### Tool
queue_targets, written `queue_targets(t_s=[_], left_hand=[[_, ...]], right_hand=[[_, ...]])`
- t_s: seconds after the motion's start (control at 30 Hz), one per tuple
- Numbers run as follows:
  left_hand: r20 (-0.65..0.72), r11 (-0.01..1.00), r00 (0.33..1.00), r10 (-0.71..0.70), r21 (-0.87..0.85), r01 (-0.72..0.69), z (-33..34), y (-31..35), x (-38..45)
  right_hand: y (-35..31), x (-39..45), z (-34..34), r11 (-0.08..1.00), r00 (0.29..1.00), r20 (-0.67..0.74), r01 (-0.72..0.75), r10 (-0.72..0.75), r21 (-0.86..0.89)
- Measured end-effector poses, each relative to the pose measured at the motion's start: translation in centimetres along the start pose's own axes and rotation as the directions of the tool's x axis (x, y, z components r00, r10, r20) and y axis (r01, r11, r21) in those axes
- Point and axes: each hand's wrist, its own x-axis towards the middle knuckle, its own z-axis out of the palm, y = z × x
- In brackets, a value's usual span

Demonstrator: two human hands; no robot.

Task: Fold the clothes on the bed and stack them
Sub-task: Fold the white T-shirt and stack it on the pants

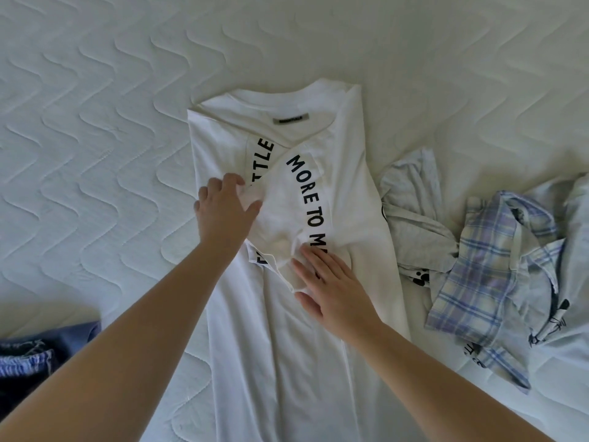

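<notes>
A white T-shirt (347, 193) with black lettering lies lengthwise on the bed, collar away from me, both sides folded inward so the sleeves cross over its middle. My left hand (223, 208) holds the end of a folded-in sleeve, fingers and thumb curled round a bunch of cloth. My right hand (331, 288) lies flat on the shirt just below the crossed sleeves, fingers straight and pressing the fabric down.
A heap of unfolded clothes lies to the right: a grey garment (414, 218), a blue plaid piece (484, 282) and a pale blue one (570, 250). Dark blue folded clothes (35, 355) sit at the left edge. The white quilted mattress (95, 122) spreads around.
</notes>
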Motion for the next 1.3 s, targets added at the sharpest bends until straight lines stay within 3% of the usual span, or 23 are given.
queue_targets(t_s=[0.1,0.2,0.3,0.4,0.57,0.7,0.8,0.87,0.97,1.07,1.17,1.3], left_hand=[[-0.067,0.982,0.981,0.179,-0.041,-0.182,0.1,2.5,0.7],[0.016,0.94,0.944,0.329,-0.105,-0.326,1.0,5.7,2.7],[0.114,0.919,0.914,0.389,-0.113,-0.377,2.1,9.4,5.8],[0.238,0.938,0.908,0.346,-0.076,-0.337,3.1,12.2,9.3],[0.303,0.978,0.931,0.205,-0.018,-0.21,3.9,14.3,13.1],[0.258,0.977,0.945,0.201,-0.121,-0.175,4.4,16.1,14.4],[0.213,0.967,0.946,0.244,-0.124,-0.222,4.2,17.8,15.0],[0.258,0.973,0.939,0.229,-0.054,-0.223,4.1,19.0,15.6],[0.373,0.969,0.909,0.187,0.082,-0.233,3.8,20.6,16.5],[0.403,0.961,0.883,0.239,0.03,-0.274,3.4,21.5,17.6],[0.457,0.972,0.873,0.17,0.066,-0.224,2.3,22.0,18.1],[0.636,0.975,0.768,0.072,0.117,-0.189,1.5,22.6,17.8]], right_hand=[[1.0,0.2,-0.8,0.997,0.996,-0.05,-0.075,0.076,0.029],[2.5,0.9,-1.4,0.982,0.982,-0.043,-0.185,0.183,-0.04],[3.5,1.6,-1.5,0.984,0.989,0.004,-0.145,0.147,-0.101],[4.9,2.7,-1.8,0.98,0.987,-0.033,-0.162,0.159,-0.119],[6.8,3.1,-1.4,0.942,0.958,-0.059,-0.288,0.282,-0.172],[7.3,3.0,-0.3,0.943,0.957,-0.071,-0.291,0.283,-0.164],[7.6,3.0,0.2,0.943,0.956,-0.036,-0.294,0.292,-0.158],[7.8,3.0,0.4,0.941,0.954,-0.015,-0.299,0.3,-0.16],[7.9,3.0,0.4,0.942,0.952,0.004,-0.303,0.307,-0.143],[8.0,2.9,0.4,0.945,0.952,0.004,-0.303,0.306,-0.127],[8.0,3.0,0.4,0.946,0.951,-0.006,-0.308,0.309,-0.104],[7.9,3.1,0.2,0.948,0.952,-0.015,-0.305,0.305,-0.092]])
